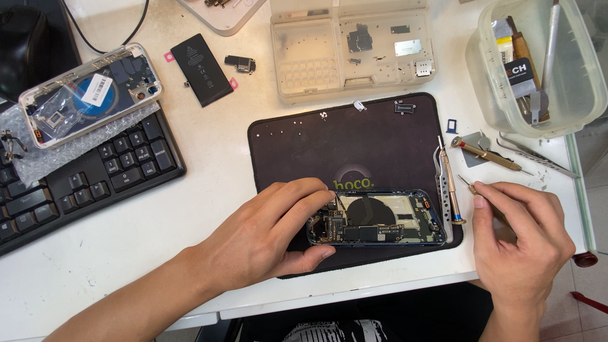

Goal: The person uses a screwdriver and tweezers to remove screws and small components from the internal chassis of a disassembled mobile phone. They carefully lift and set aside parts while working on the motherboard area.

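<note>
An opened phone body (386,218) with bare circuitry lies on a black work mat (354,142). My left hand (269,231) grips the phone's left end, fingers resting on its top edge and thumb under its near edge. My right hand (519,237) sits right of the mat, its fingers closed around a small screwdriver (470,185) whose tip points up and left. A second screwdriver (451,183) and tweezers lie along the mat's right edge, between the phone and my right hand.
A phone battery (201,69), a phone back housing on bubble wrap (88,94), a black keyboard (82,177), a clear parts tray (351,47) and a clear tool tub (538,63) surround the mat. A gold-handled driver (484,154) and tweezers (538,158) lie at right.
</note>
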